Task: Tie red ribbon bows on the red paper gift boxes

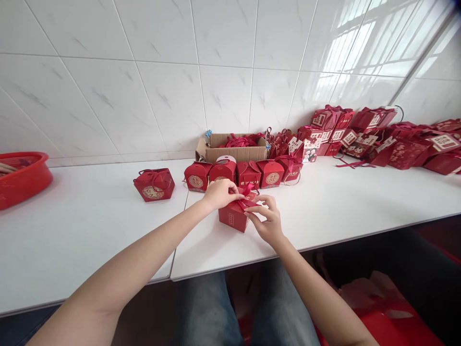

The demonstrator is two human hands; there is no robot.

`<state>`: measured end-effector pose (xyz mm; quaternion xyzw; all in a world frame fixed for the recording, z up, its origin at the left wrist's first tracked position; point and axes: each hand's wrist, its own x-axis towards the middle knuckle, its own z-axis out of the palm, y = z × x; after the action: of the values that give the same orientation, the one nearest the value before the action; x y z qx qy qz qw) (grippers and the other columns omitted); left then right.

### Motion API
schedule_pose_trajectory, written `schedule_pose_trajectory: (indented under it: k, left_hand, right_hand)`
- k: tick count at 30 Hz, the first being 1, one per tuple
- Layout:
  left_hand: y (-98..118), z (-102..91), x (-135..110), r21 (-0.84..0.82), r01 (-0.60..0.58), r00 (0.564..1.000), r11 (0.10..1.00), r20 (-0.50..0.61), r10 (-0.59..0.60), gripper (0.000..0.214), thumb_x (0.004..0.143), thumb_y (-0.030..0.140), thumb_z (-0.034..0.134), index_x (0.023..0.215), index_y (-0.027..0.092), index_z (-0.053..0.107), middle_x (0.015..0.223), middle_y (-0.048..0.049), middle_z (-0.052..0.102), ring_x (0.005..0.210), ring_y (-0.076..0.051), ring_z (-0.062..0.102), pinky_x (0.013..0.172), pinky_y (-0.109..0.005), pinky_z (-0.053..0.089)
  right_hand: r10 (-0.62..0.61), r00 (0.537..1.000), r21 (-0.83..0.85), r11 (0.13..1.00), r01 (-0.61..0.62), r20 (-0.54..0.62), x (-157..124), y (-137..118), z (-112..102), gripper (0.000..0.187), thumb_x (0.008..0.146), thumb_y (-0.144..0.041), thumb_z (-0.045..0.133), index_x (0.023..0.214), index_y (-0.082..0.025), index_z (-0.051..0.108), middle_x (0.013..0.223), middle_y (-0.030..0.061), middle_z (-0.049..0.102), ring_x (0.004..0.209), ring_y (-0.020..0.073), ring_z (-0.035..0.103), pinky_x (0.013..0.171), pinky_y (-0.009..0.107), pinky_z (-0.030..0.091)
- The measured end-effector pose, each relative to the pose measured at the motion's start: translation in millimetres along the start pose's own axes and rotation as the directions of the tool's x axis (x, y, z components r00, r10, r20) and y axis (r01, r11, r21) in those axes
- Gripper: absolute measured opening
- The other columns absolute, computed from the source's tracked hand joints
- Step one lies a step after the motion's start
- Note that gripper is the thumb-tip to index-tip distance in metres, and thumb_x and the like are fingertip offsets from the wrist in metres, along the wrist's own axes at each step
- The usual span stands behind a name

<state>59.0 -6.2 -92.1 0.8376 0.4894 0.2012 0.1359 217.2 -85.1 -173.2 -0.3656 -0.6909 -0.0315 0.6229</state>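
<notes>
A small red gift box (232, 216) stands on the white table (90, 226) in front of me, with a red ribbon (248, 196) on its top. My left hand (220, 193) is closed, pinching the ribbon from the left above the box. My right hand (267, 222) pinches the ribbon's other end at the box's right side, fingers pressed together. Both hands touch the box top.
A row of closed red gift boxes (248, 174) stands behind, one more red box (154, 184) apart at the left. A cardboard carton (230, 148) of ribbons sits by the tiled wall. A heap of red boxes (378, 137) fills the right. A red basin (21, 178) stands far left.
</notes>
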Motion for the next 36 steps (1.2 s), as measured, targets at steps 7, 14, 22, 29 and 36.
schedule_pose_trajectory:
  k: [7,14,22,29,36]
  left_hand:
    - [3,7.2,-2,0.007,-0.027,0.999,1.0,-0.041,0.027,0.028,0.073,0.049,0.068,0.068,0.022,0.068,0.083,-0.0006,0.069,0.077,-0.019,0.061,0.071,-0.03,0.041]
    - [2,14.5,-3,-0.045,-0.038,0.997,0.998,-0.065,0.035,0.029,0.074,0.05,0.067,0.067,0.022,0.067,0.085,-0.0015,0.068,0.079,-0.02,0.061,0.074,-0.031,0.042]
    - [4,14.9,-2,-0.057,-0.045,0.997,0.997,-0.066,0.041,0.028,0.075,0.048,0.067,0.067,0.021,0.065,0.083,-0.0023,0.067,0.079,-0.02,0.06,0.07,-0.03,0.041]
    - [5,13.6,-3,-0.042,-0.056,0.997,0.998,-0.062,0.053,0.029,0.075,0.048,0.066,0.067,0.02,0.065,0.083,-0.0031,0.066,0.079,-0.021,0.06,0.071,-0.032,0.041]
    - [5,13.2,-2,-0.042,-0.06,0.997,0.997,-0.057,0.057,0.035,0.073,0.056,0.066,0.066,0.021,0.066,0.083,-0.0039,0.067,0.08,-0.022,0.06,0.072,-0.032,0.043]
  right_hand:
    - [0.037,0.999,0.145,0.989,-0.037,0.004,-6,6,1,0.008,0.083,-0.02,0.061,0.079,-0.023,0.068,0.09,0.0067,0.056,0.092,0.0223,0.055,0.083,0.044,0.048]
    - [0.02,0.997,0.219,0.975,-0.035,0.07,-8,8,-4,0.009,0.083,-0.018,0.059,0.08,-0.023,0.066,0.1,0.0082,0.057,0.106,0.025,0.055,0.093,0.049,0.048]
    - [0.021,0.999,0.273,0.961,-0.033,0.046,-11,4,-3,0.014,0.085,-0.011,0.058,0.086,-0.023,0.065,0.109,0.0096,0.055,0.118,0.0267,0.055,0.095,0.047,0.049]
    - [-0.002,0.999,0.13,0.991,0.009,-0.054,-11,-1,-4,0.013,0.084,-0.014,0.058,0.083,-0.023,0.067,0.098,0.0082,0.055,0.1,0.0233,0.061,0.079,0.041,0.056]
    - [-0.023,0.999,0.148,0.989,0.026,-0.022,-13,1,-6,0.013,0.084,-0.015,0.058,0.084,-0.023,0.067,0.1,0.0093,0.053,0.102,0.024,0.059,0.074,0.039,0.056]
